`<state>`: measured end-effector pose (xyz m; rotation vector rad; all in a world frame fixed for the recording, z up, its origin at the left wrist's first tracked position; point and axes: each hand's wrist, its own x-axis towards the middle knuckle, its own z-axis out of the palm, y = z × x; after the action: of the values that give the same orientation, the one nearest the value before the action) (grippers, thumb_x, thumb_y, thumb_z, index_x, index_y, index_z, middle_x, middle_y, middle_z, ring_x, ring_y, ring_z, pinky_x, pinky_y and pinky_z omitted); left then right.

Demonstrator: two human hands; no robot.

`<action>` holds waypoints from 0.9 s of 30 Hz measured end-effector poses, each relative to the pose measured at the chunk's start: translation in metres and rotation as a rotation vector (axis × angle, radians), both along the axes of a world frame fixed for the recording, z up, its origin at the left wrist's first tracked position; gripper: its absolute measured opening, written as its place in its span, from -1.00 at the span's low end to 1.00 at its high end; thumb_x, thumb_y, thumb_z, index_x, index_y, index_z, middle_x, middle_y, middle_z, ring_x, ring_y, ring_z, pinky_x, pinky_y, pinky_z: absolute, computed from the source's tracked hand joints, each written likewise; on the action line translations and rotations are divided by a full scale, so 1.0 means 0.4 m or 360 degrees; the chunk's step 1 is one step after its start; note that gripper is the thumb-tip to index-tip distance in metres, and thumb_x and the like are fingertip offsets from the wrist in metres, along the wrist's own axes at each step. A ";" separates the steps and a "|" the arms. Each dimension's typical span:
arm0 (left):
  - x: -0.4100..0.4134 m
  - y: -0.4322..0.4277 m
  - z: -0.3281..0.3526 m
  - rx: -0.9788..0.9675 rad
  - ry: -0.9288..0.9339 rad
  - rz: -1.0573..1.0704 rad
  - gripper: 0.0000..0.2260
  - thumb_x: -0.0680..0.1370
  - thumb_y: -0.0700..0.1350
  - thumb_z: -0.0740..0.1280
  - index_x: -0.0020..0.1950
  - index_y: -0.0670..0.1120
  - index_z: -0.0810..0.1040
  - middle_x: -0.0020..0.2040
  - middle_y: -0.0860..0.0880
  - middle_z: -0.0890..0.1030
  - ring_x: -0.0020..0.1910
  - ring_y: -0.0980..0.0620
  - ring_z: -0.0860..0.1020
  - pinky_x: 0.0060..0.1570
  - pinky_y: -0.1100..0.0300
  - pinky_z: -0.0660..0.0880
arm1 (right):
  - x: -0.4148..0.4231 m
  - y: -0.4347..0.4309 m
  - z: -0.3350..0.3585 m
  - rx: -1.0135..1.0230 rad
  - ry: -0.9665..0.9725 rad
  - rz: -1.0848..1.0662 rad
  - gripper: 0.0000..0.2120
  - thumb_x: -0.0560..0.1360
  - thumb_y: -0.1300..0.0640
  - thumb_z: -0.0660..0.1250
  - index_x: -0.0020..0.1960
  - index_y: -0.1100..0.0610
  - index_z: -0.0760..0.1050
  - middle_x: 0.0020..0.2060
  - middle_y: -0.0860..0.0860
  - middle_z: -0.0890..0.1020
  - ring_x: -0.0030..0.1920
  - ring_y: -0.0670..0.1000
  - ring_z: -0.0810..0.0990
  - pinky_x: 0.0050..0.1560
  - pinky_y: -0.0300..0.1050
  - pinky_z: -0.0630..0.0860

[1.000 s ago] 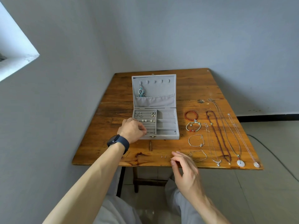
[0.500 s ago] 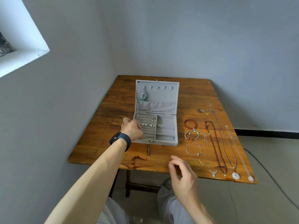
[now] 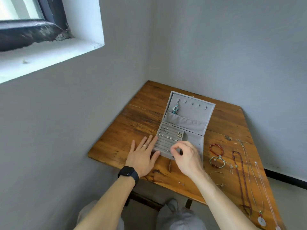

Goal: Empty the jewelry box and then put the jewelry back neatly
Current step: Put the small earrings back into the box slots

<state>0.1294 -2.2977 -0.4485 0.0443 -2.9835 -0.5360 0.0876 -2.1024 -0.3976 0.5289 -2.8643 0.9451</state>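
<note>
While left hand (image 3: pixel 142 156) lies flat, fingers spread, against the jewelry box (image 3: pixel 191 112) near the table's (image 3: pixel 116 143) left edge, right hand (image 3: pixel 187 156) pinches over its front slots (what, can't tell). Looks partway: earrings (image 3: pixel 167 136) in, bracelets (image 3: pixel 216 150), necklaces (image 3: pixel 240 176) out by right edge.

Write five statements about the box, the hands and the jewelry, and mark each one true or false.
1. The box has its lid open. True.
2. The left hand lies flat on the table, beside the box. True.
3. The red bracelet lies inside the box. False: it lies on the table, to the right of the box.
4. The right hand lies flat on the table. False: it hovers over the front of the box, fingertips pinched together.
5. A turquoise piece hangs inside the lid. True.
</note>
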 end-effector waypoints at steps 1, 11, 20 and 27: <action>0.000 0.003 -0.002 0.0017 -0.0014 0.0002 -0.44 0.65 0.30 -0.16 0.63 0.19 -0.18 0.63 0.13 0.04 0.61 0.10 -0.04 0.55 -0.12 -0.15 | -0.011 -0.015 0.000 0.0069 -0.0017 0.0015 -0.91 0.58 0.00 0.35 0.00 -0.07 0.63 0.16 -0.11 0.55 0.20 -0.11 0.38 0.14 -0.19 0.30; -0.002 0.000 -0.016 0.0041 0.0039 0.0029 -0.44 0.65 0.29 -0.17 0.63 0.17 -0.15 0.63 0.12 0.09 0.61 0.07 -0.02 0.55 -0.12 -0.14 | -0.049 -0.104 0.044 0.0620 -0.0045 0.0057 -0.87 0.56 0.02 0.36 0.03 -0.05 0.68 0.15 -0.02 0.58 0.29 0.07 0.40 0.26 -0.06 0.42; 0.001 -0.001 -0.024 0.0061 0.0080 0.0061 -0.44 0.66 0.28 -0.17 0.63 0.17 -0.14 0.62 0.11 0.13 0.61 0.06 0.01 0.55 -0.11 -0.12 | -0.028 -0.140 0.067 0.0669 -0.0025 -0.0175 -0.92 0.51 0.01 0.45 0.00 -0.12 0.63 0.18 0.00 0.55 0.24 0.09 0.42 0.08 -0.01 0.50; -0.002 -0.003 -0.025 0.0064 0.0061 0.0028 -0.45 0.66 0.28 -0.16 0.63 0.18 -0.17 0.62 0.11 0.13 0.61 0.06 0.01 0.56 -0.13 -0.11 | -0.049 -0.120 0.056 0.0746 -0.0251 -0.0468 -0.13 0.39 -0.25 0.46 0.56 -0.12 0.11 0.61 0.17 -0.12 0.58 0.22 -0.29 0.53 0.28 -0.13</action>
<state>0.1286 -2.2988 -0.4584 0.0625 -2.9323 -0.5885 0.0681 -2.1502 -0.3754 0.0481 -3.1885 0.2797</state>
